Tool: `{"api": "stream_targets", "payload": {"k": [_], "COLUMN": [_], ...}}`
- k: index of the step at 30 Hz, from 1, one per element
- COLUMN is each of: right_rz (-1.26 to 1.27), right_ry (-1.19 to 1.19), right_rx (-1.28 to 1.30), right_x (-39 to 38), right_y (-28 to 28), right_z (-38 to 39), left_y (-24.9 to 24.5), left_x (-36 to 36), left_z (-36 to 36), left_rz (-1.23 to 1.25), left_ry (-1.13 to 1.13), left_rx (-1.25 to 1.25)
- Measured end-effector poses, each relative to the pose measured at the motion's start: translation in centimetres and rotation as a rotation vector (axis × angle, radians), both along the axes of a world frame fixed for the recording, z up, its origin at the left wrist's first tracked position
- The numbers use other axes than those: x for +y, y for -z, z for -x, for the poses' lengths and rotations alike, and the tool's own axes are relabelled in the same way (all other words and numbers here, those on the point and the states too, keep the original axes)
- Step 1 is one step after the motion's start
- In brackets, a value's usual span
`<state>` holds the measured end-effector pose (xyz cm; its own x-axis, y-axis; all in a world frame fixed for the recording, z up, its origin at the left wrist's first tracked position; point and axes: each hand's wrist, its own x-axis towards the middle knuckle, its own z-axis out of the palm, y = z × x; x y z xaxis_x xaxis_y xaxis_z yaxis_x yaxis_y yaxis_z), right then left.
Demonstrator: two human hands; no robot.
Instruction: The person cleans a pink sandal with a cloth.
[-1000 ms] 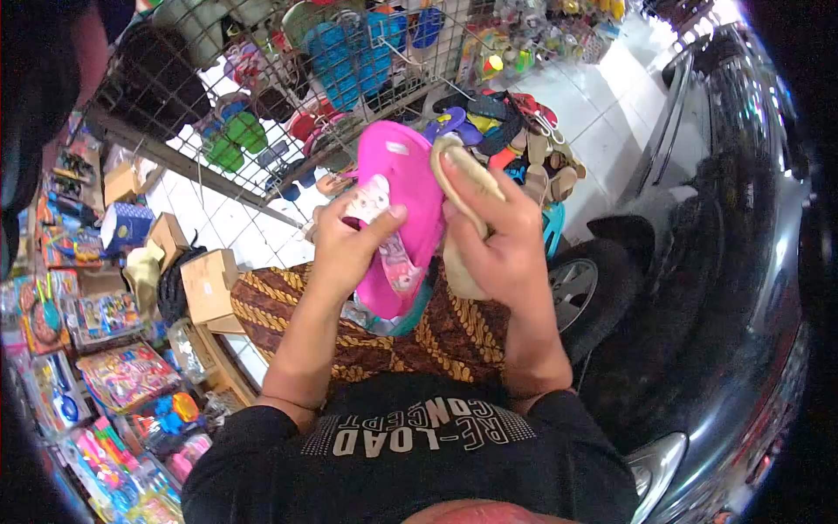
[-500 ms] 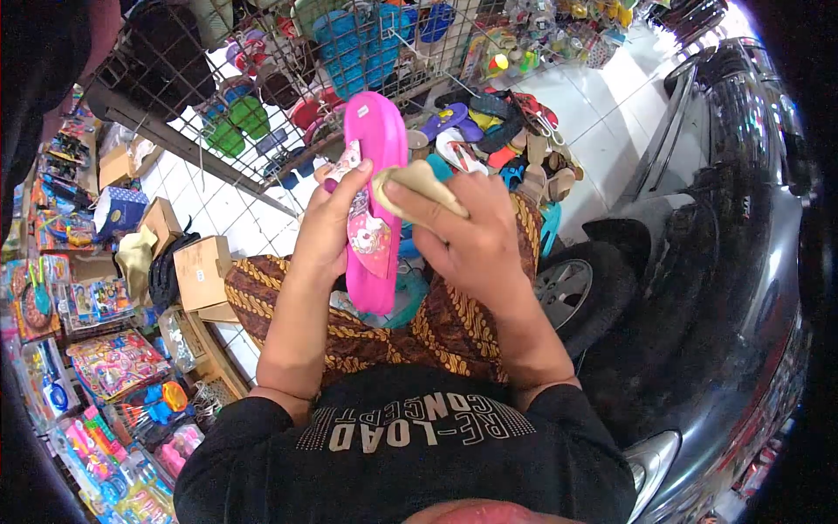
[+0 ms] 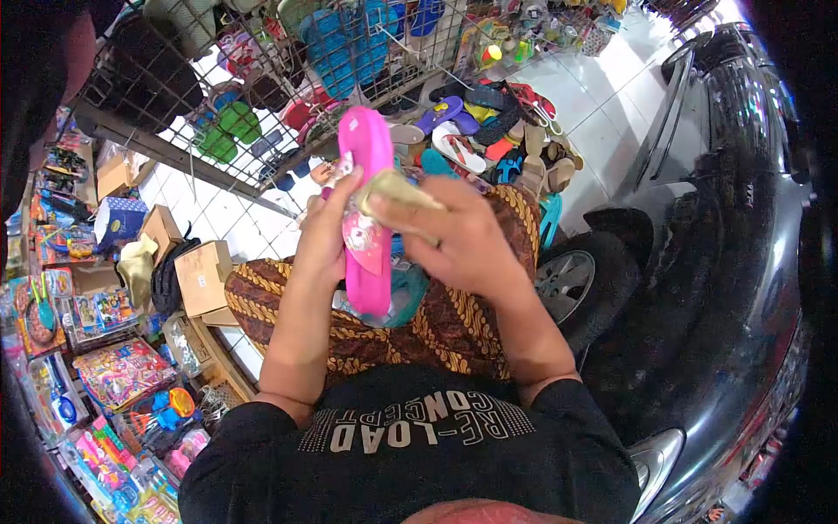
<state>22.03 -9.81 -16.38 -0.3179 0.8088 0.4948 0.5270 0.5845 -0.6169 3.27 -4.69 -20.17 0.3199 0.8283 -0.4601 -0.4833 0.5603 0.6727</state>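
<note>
Where cloth meets slipper: the cloth (image 3: pixel 397 192) lies against the pink slipper (image 3: pixel 367 144), just left of the frame's middle, beside its printed strap (image 3: pixel 365 237).
Left grip: the left grip (image 3: pixel 323 231) pinches the slipper at its strap side, thumb on top; a firm hold there should stop it twisting.
Right grip: the right grip (image 3: pixel 463 236) pinches the folded cloth; light, flat pressure would probably spare the print.
Lap: brown patterned fabric (image 3: pixel 441 336) lies below the slipper.
Floor: white tiles (image 3: pixel 598 131), with piled footwear (image 3: pixel 496 124) at upper centre.
Room: a wire rack (image 3: pixel 170 157) upper left, packaged goods (image 3: pixel 122 371) lower left, a dark car (image 3: pixel 724 236) right.
</note>
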Motion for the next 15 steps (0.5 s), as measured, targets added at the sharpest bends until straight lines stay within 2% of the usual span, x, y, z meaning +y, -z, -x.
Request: {"api": "stream_targets", "payload": {"k": [3,4,7,8,11,12,13,15], "right_rz": [0.232,0.165,0.88,0.902,0.657,0.521,0.529,0.544], "right_ry": [-0.064,-0.202,-0.187,-0.209,0.106,0.171,0.213,0.302], "right_rx": [0.303,0.373,1.291,1.363,1.031,0.823,0.789,0.725], "right_x": [-0.9,-0.5,-2.1,-2.1,-2.1,-2.2,-2.2,-2.1], "right_y": [0.3,1.5,1.5,2.5,4.1,4.5,4.6,4.1], "right_z": [0.5,-0.2,-0.1,-0.2,2.1,2.2,2.0,1.5], "left_y": [0.4,0.8,-1.1,0.1,-1.3,-1.1,-1.2,-1.4], "left_x": [0.4,0.9,1.4,2.0,2.2,2.3,2.3,2.3], "left_z": [0.1,0.0,-0.2,0.4,-1.4,-1.2,-0.8,-0.8], "left_rz": [0.054,0.023,-0.032,-0.049,-0.123,-0.103,-0.057,-0.173], "left_ry": [-0.039,-0.057,-0.05,0.016,-0.14,-0.122,-0.079,-0.058], "left_rx": [-0.099,-0.147,-0.082,-0.163,-0.145,-0.233,-0.334,-0.417]}}
